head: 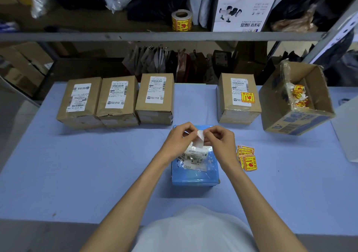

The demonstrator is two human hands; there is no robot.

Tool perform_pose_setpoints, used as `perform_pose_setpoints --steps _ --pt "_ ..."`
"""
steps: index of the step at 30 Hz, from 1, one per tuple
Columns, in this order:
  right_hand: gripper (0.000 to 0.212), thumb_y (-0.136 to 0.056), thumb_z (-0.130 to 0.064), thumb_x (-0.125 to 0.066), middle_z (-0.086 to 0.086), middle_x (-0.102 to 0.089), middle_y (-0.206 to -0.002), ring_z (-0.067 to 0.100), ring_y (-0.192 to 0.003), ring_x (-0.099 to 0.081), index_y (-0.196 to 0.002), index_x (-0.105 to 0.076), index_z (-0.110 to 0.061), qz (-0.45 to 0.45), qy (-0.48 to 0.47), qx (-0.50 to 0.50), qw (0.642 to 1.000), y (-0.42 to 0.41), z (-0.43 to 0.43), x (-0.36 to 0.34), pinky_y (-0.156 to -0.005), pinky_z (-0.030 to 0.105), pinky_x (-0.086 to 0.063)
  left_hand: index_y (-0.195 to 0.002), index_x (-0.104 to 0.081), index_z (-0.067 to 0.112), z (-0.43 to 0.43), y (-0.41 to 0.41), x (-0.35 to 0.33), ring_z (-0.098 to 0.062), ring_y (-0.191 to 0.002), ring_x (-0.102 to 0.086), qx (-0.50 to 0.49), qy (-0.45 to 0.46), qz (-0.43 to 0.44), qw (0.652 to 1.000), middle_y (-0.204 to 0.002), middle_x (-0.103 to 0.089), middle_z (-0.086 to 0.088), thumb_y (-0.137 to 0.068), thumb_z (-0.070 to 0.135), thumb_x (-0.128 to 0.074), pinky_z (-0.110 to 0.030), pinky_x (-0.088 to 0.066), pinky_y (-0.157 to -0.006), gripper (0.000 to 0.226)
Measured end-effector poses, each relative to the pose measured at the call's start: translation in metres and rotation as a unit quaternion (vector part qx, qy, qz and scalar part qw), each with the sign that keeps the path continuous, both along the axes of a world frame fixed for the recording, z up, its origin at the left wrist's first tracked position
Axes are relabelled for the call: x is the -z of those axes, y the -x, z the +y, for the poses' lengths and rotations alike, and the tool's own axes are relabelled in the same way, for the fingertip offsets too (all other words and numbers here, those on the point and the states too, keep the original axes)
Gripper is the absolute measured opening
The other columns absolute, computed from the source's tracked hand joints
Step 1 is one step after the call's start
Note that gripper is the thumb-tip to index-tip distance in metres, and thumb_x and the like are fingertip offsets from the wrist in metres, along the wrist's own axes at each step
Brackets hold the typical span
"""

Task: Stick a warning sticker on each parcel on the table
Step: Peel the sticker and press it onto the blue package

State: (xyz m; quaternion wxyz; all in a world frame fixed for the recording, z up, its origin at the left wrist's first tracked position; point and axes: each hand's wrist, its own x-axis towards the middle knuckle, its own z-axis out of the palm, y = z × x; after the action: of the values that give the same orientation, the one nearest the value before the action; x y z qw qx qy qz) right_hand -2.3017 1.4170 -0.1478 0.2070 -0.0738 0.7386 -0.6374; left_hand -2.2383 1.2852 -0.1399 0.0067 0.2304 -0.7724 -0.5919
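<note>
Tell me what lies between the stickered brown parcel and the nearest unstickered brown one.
Head view: only bare blue table between the stickered parcel and that neighbour.

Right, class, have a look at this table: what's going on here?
A person is labelling parcels. The left hand and right hand both pinch a small sticker, its white side showing, over a blue parcel on the table. More yellow stickers lie beside the right hand. Of four brown boxes behind, the rightmost box already carries a warning sticker; the three left boxes show none.
</note>
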Motion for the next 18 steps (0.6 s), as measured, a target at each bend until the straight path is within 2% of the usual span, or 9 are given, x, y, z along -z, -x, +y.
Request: perform_pose_setpoints --steps 3,4,7,10,13,16,18 --pt "0.009 -0.085 0.004 -0.056 0.014 -0.067 -0.07 0.028 -0.067 -0.068 -0.08 -0.064 0.003 -0.002 -0.003 -0.008 1.0 -0.001 -0.001 -0.003 -0.07 0.034 -0.059 -0.08 -0.058 0.013 0.004 0.001 0.004 -0.023 -0.082 -0.066 -0.024 -0.015 -0.012 1.0 -0.072 -0.069 -0.001 -0.091 0.021 -0.052 -0.039 -0.05 -0.079 0.014" --pt "0.009 -0.085 0.004 -0.056 0.014 -0.067 -0.069 0.027 -0.067 -0.068 -0.08 -0.064 0.004 -0.002 -0.004 -0.009 1.0 -0.001 -0.002 -0.003 -0.07 0.034 -0.059 -0.081 -0.057 0.013 0.005 0.002 0.004 -0.021 -0.078 -0.065 -0.03 -0.019 -0.012 0.999 -0.069 -0.068 0.001 -0.092 0.023 -0.051 -0.04 -0.05 -0.079 0.017" --pt "0.009 -0.086 -0.002 -0.06 0.016 -0.07 -0.072 0.03 -0.071 -0.071 -0.079 -0.065 0.002 0.002 -0.012 -0.009 1.0 -0.002 -0.004 -0.001 -0.074 0.04 -0.06 -0.079 -0.055 0.014 0.007 0.003 0.007 -0.008 -0.069 -0.059 -0.028 -0.022 0.005 0.999 -0.07 -0.066 0.004 -0.094 0.035 -0.056 -0.022 -0.047 -0.07 0.025" --pt "0.01 -0.087 -0.005 -0.063 0.017 -0.071 -0.075 0.03 -0.072 -0.072 -0.08 -0.067 0.001 0.004 -0.017 -0.011 1.0 -0.002 -0.004 0.001 -0.076 0.044 -0.06 -0.079 -0.057 0.017 0.005 0.001 0.01 -0.009 -0.079 -0.062 -0.015 -0.009 0.019 1.0 -0.08 -0.067 0.002 -0.092 0.038 -0.059 -0.012 -0.044 -0.067 0.025" --pt "0.01 -0.086 -0.006 -0.064 0.016 -0.072 -0.075 0.029 -0.072 -0.072 -0.08 -0.068 0.001 0.009 -0.021 -0.02 1.0 -0.003 -0.003 0.001 -0.077 0.045 -0.06 -0.081 -0.059 0.017 0.001 0.0 0.014 -0.011 -0.082 -0.063 -0.009 -0.017 0.019 1.0 -0.081 -0.067 0.004 -0.091 0.038 -0.061 -0.018 -0.046 -0.074 0.023" --pt "0.011 -0.086 -0.007 -0.066 0.018 -0.071 -0.075 0.029 -0.071 -0.072 -0.08 -0.069 0.002 -0.004 -0.009 -0.019 1.0 -0.004 -0.004 0.001 -0.075 0.044 -0.06 -0.082 -0.059 0.015 0.003 0.0 0.012 -0.015 -0.079 -0.062 -0.014 -0.068 0.023 0.997 -0.072 -0.065 0.002 -0.085 0.052 -0.062 -0.034 -0.05 -0.083 0.037" --pt "0.011 -0.086 -0.006 -0.066 0.018 -0.071 -0.076 0.028 -0.072 -0.072 -0.081 -0.07 0.003 -0.004 -0.003 -0.021 1.0 -0.005 -0.006 0.0 -0.074 0.042 -0.061 -0.083 -0.057 0.013 0.004 0.0 0.012 -0.013 -0.076 -0.06 -0.017 -0.074 0.022 0.997 -0.072 -0.062 0.003 -0.085 0.047 -0.065 -0.032 -0.049 -0.082 0.035"
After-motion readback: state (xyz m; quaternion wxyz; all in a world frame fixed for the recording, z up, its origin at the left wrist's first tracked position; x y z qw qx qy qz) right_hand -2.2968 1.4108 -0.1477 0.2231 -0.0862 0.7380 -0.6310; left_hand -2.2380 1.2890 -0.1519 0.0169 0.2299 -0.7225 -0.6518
